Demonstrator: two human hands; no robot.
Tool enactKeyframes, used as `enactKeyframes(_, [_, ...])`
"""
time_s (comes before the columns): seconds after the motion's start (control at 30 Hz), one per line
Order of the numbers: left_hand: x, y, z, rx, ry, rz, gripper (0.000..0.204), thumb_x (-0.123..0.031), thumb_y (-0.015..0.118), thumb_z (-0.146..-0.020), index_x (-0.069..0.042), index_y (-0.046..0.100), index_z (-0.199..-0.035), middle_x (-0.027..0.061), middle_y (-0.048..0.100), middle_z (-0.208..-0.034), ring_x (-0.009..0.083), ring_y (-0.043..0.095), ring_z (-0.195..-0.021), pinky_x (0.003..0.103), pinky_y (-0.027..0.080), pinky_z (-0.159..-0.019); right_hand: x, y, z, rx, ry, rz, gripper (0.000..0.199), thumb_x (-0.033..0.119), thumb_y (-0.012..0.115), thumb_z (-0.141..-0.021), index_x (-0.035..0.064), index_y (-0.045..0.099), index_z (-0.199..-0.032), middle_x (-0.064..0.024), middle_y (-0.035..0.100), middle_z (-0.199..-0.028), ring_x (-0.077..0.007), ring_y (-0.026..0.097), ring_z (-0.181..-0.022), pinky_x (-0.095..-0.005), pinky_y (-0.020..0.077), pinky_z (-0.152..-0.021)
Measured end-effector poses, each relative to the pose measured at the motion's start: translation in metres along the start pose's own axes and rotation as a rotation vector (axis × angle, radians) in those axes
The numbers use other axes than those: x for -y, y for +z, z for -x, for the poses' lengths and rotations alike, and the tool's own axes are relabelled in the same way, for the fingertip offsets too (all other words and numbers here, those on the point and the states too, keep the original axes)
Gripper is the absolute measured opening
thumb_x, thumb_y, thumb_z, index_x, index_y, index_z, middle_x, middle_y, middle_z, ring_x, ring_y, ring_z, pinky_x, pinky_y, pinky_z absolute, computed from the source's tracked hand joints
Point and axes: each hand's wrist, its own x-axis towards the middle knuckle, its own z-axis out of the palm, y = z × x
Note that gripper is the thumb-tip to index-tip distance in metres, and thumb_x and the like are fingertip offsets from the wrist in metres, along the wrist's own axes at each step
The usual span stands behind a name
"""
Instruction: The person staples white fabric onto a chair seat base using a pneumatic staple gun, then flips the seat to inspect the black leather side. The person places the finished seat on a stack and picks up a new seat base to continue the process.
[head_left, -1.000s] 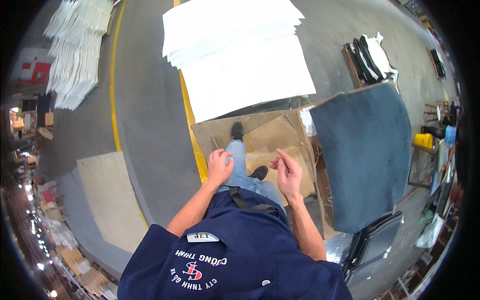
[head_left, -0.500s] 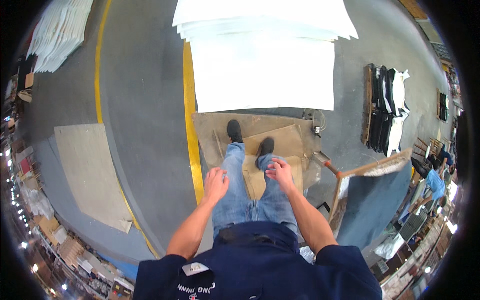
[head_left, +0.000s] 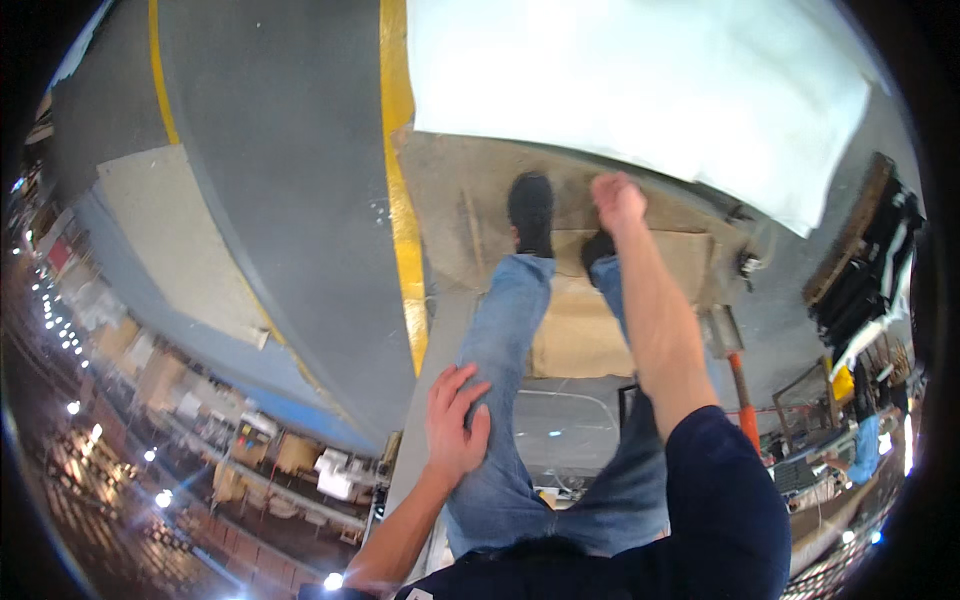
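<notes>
My left hand (head_left: 458, 425) lies on my left thigh, over the blue jeans (head_left: 500, 315), with its fingers apart and nothing in it. Farther forward, my right hand (head_left: 618, 200) is stretched out above my right shoe, short of the near edge of the large white sheets (head_left: 620, 80). Its fingers look bent but are blurred, and no object shows in them. Brown cardboard (head_left: 585, 330) lies under and around my black shoes (head_left: 531, 212).
A yellow floor line (head_left: 405, 260) runs along the left of the cardboard. Farther left lies a flat beige board (head_left: 185, 240). An orange-handled tool (head_left: 742, 390) stands at the right, and a pallet of black and white pieces (head_left: 865, 265) sits beyond it. Another person (head_left: 865, 445) is at the far right.
My right hand has reached forward and away from my body. The left hand has come down onto my thigh. The view has turned, and the white sheets now appear farther right and tilted.
</notes>
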Motion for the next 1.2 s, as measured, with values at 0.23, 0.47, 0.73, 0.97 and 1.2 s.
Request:
enactKeyframes(0.23, [-0.009,-0.022,-0.036,0.018,0.029,-0.009,0.032,-0.009,0.061,-0.082,-0.004,0.074,-0.111,0.0189,0.063,-0.136,0.0473,0.052,-0.133,0.055,0.041,-0.113,-0.004,0.050,-0.101,0.044,-0.048,-0.416,0.027,0.022,0.066,-0.104,0.0057,0.062,-0.126,-0.0096,0.070,-0.117,-0.0255,0.071,-0.093,-0.0404,0.0643,-0.079])
enactKeyframes(0.47, [-0.018,-0.019,-0.037,0.009,0.002,-0.025,0.032,-0.009,0.060,-0.082,-0.004,0.075,-0.111,0.0188,0.064,-0.134,0.0475,0.052,-0.132,0.055,0.041,-0.112,-0.032,0.095,-0.048,-0.151,0.035,-0.294,0.032,0.031,0.063,-0.105,0.0101,0.063,-0.129,-0.0044,0.069,-0.127,-0.0234,0.068,-0.113,-0.0406,0.0610,-0.091])
enactKeyframes(0.73, [-0.021,-0.014,-0.041,-0.014,0.009,-0.024,0.031,-0.012,0.061,-0.084,-0.006,0.076,-0.111,0.0181,0.065,-0.133,0.0469,0.052,-0.133,0.054,0.041,-0.112,-0.033,0.128,-0.040,0.392,0.038,-0.394,0.046,0.048,0.049,-0.107,0.0144,0.058,-0.137,-0.0025,0.069,-0.130,-0.0221,0.069,-0.115,-0.0416,0.0620,-0.090])
enactKeyframes(0.97, [-0.024,-0.012,-0.047,0.009,0.024,-0.046,0.032,-0.011,0.061,-0.082,-0.005,0.075,-0.110,0.0176,0.065,-0.133,0.0468,0.052,-0.133,0.054,0.042,-0.112,-0.031,0.141,-0.065,0.310,-0.022,-0.161,0.044,0.046,0.044,-0.108,0.0146,0.058,-0.136,-0.0045,0.070,-0.127,-0.0250,0.070,-0.111,-0.0405,0.0622,-0.084])
enactKeyframes(1.2, [-0.027,-0.011,-0.045,0.011,0.029,-0.061,0.032,-0.010,0.061,-0.082,-0.005,0.075,-0.110,0.0174,0.065,-0.134,0.0466,0.052,-0.133,0.053,0.042,-0.112,-0.007,0.139,-0.022,-0.173,-0.224,-0.206,0.028,0.030,0.051,-0.108,0.0138,0.060,-0.130,-0.0030,0.071,-0.120,-0.0246,0.071,-0.103,-0.0380,0.0617,-0.074])
